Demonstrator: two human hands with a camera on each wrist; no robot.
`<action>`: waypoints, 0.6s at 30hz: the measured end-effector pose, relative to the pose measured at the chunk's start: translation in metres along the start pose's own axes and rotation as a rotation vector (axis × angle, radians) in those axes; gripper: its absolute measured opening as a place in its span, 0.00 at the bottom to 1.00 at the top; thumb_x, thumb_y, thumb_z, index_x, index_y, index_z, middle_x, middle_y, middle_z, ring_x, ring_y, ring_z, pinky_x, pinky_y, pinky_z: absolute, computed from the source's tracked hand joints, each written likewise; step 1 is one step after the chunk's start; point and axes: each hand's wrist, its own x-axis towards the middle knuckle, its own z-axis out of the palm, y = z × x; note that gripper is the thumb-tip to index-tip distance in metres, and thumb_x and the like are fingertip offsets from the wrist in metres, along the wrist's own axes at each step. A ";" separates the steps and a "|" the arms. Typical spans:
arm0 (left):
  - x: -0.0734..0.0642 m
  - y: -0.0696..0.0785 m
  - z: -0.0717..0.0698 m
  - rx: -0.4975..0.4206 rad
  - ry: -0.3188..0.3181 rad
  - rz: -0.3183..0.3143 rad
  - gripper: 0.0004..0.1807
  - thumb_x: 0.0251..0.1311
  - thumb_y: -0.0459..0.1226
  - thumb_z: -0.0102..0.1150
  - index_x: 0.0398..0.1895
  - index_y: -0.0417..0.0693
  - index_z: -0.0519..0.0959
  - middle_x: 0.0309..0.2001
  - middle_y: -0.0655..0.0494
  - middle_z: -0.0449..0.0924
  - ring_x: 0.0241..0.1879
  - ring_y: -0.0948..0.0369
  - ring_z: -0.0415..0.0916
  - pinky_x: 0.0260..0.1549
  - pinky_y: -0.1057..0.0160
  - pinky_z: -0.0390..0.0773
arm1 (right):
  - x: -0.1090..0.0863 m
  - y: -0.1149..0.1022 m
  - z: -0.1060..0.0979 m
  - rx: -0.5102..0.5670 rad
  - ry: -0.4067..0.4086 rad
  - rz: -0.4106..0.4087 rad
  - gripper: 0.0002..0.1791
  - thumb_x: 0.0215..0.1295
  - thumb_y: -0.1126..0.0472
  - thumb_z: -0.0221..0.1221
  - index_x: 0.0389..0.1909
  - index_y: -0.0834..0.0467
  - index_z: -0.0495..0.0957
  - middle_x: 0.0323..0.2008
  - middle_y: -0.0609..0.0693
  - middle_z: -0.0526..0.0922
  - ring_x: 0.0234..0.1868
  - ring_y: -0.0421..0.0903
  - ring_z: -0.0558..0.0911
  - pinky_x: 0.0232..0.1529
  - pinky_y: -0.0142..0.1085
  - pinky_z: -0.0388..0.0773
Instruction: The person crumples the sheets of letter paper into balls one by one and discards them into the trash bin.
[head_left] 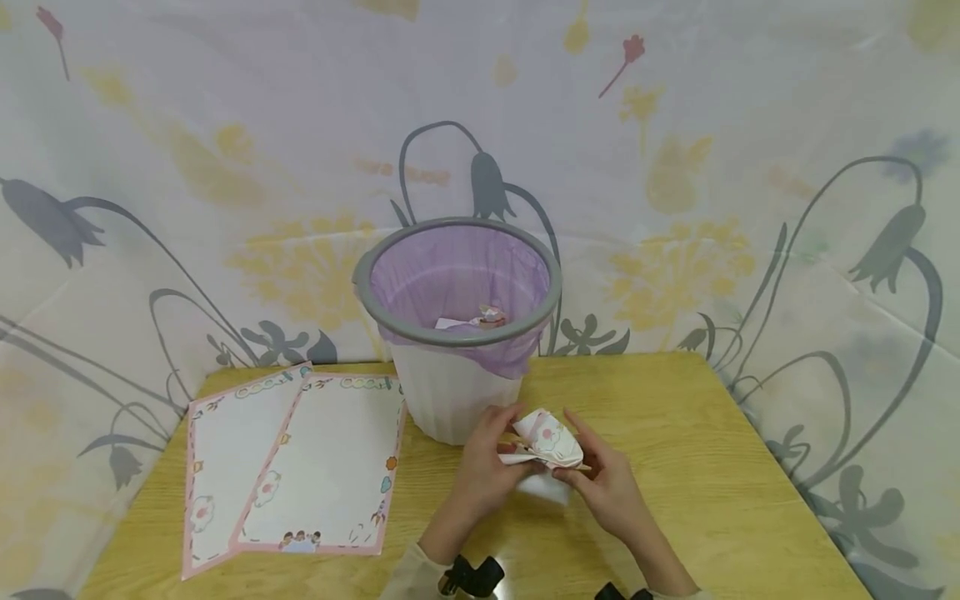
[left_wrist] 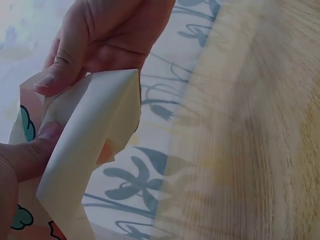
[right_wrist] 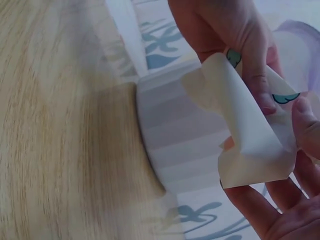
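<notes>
Above the table, just in front of the bin, both hands hold a crumpled, folded sheet of printed paper (head_left: 551, 437). My left hand (head_left: 483, 462) grips its left side, with the thumb pressing on the near edge. On the opposite side my right hand (head_left: 611, 483) pinches the paper between thumb and fingers. In the left wrist view the sheet's plain white back (left_wrist: 82, 145) is bent over in a fold, with a pink border and green cloud prints showing at the left. The right wrist view shows the folded paper (right_wrist: 245, 125) between both thumbs.
A white waste bin (head_left: 450, 392) with a grey rim and purple liner (head_left: 457, 258) stands at the back middle; crumpled paper (head_left: 489, 317) lies inside. Two overlapping pink-bordered sheets (head_left: 322, 467) lie on the wooden table (head_left: 720, 467) at the left. A flower-patterned cloth (head_left: 300, 167) hangs behind.
</notes>
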 end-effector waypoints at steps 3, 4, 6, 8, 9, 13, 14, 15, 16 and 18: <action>0.000 0.000 0.001 0.014 0.009 0.032 0.39 0.42 0.29 0.80 0.63 0.43 0.76 0.49 0.50 0.74 0.49 0.56 0.75 0.40 0.57 0.84 | 0.001 -0.003 0.000 0.000 0.012 0.039 0.34 0.57 0.77 0.65 0.67 0.68 0.69 0.57 0.69 0.77 0.43 0.38 0.80 0.31 0.31 0.81; 0.000 -0.001 0.001 0.016 0.016 0.052 0.37 0.42 0.29 0.80 0.61 0.44 0.78 0.47 0.51 0.74 0.48 0.57 0.75 0.39 0.58 0.84 | 0.001 -0.004 0.000 -0.002 0.020 0.044 0.31 0.57 0.77 0.65 0.64 0.68 0.72 0.56 0.69 0.77 0.43 0.38 0.80 0.31 0.31 0.81; 0.000 -0.001 0.002 0.027 0.035 0.099 0.32 0.42 0.30 0.80 0.55 0.47 0.81 0.45 0.54 0.74 0.46 0.58 0.75 0.37 0.59 0.84 | 0.002 -0.006 0.000 0.000 0.046 0.058 0.24 0.57 0.77 0.65 0.57 0.68 0.77 0.50 0.65 0.81 0.42 0.37 0.81 0.31 0.31 0.81; 0.000 -0.001 0.003 0.022 0.055 0.140 0.27 0.42 0.31 0.80 0.49 0.50 0.82 0.44 0.56 0.74 0.45 0.58 0.75 0.35 0.59 0.84 | 0.003 -0.007 0.001 0.006 0.074 0.064 0.17 0.57 0.76 0.65 0.49 0.68 0.80 0.45 0.60 0.83 0.41 0.37 0.83 0.30 0.32 0.82; 0.000 -0.001 0.003 0.022 0.064 0.160 0.25 0.42 0.31 0.80 0.47 0.51 0.83 0.44 0.57 0.74 0.44 0.58 0.75 0.34 0.59 0.84 | 0.004 -0.008 0.002 0.006 0.089 0.064 0.14 0.57 0.76 0.65 0.45 0.68 0.80 0.42 0.58 0.84 0.40 0.37 0.83 0.29 0.32 0.82; 0.001 0.000 0.005 0.019 0.102 0.223 0.18 0.42 0.30 0.80 0.38 0.50 0.84 0.41 0.57 0.75 0.42 0.58 0.76 0.33 0.60 0.83 | 0.004 -0.010 0.004 0.006 0.142 0.064 0.09 0.55 0.77 0.66 0.38 0.67 0.82 0.38 0.55 0.85 0.37 0.37 0.83 0.27 0.32 0.81; 0.001 0.001 0.006 0.016 0.112 0.240 0.16 0.42 0.30 0.80 0.36 0.49 0.85 0.40 0.57 0.76 0.40 0.58 0.77 0.32 0.61 0.83 | 0.003 -0.010 0.005 0.007 0.156 0.064 0.09 0.55 0.77 0.67 0.37 0.67 0.83 0.37 0.55 0.85 0.37 0.37 0.83 0.27 0.32 0.80; 0.001 0.001 0.007 0.015 0.123 0.256 0.15 0.42 0.29 0.80 0.34 0.48 0.85 0.39 0.57 0.76 0.39 0.58 0.77 0.33 0.62 0.83 | 0.003 -0.010 0.005 0.011 0.165 0.063 0.09 0.54 0.77 0.67 0.36 0.67 0.83 0.37 0.53 0.86 0.36 0.37 0.84 0.27 0.32 0.80; 0.002 0.002 0.008 0.011 0.134 0.275 0.14 0.41 0.28 0.79 0.32 0.46 0.86 0.37 0.56 0.77 0.38 0.57 0.78 0.33 0.62 0.83 | 0.003 -0.010 0.005 0.016 0.174 0.062 0.09 0.54 0.78 0.67 0.36 0.67 0.83 0.37 0.52 0.86 0.36 0.37 0.84 0.28 0.31 0.80; 0.002 0.004 0.009 -0.008 0.149 0.299 0.12 0.40 0.25 0.79 0.28 0.43 0.86 0.37 0.51 0.79 0.37 0.53 0.80 0.36 0.63 0.83 | 0.002 -0.010 0.006 0.033 0.184 0.055 0.10 0.52 0.78 0.67 0.36 0.66 0.84 0.36 0.50 0.86 0.36 0.37 0.84 0.29 0.31 0.80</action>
